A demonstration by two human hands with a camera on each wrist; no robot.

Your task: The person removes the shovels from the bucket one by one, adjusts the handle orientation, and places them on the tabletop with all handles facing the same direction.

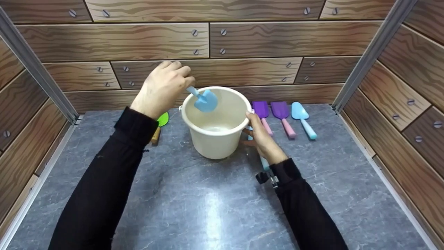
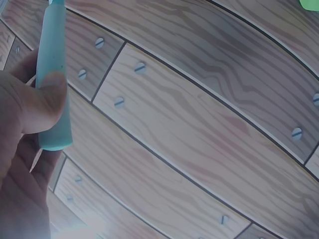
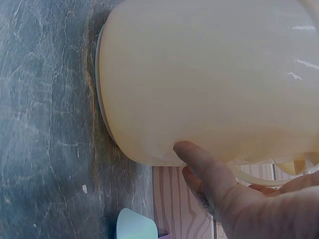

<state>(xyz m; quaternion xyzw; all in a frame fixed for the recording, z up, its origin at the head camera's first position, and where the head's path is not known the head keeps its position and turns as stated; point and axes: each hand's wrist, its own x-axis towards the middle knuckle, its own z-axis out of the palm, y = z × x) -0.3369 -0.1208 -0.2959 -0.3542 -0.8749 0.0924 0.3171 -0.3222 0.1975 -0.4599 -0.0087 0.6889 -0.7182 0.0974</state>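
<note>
A cream bucket (image 1: 215, 144) stands upright on the grey tabletop. My left hand (image 1: 166, 83), raised at its upper left, grips a light blue toy shovel (image 1: 207, 101) by the handle. The shovel's blade hangs over the bucket's mouth. In the left wrist view the thumb lies across the turquoise handle (image 2: 54, 94). My right hand (image 1: 263, 139) holds the bucket's right side, thumb at the rim and fingers against the outer wall. In the right wrist view, fingertips of the right hand (image 3: 234, 199) touch the bucket wall (image 3: 199, 79).
Right of the bucket lie two purple shovels (image 1: 279, 110) with pink handles and a light blue shovel (image 1: 300, 111). Another blue shovel (image 1: 264, 163) is partly hidden under the right hand. A green shovel (image 1: 163, 119) lies left, partly behind the left sleeve. Wood-patterned walls (image 1: 242, 38) enclose the table.
</note>
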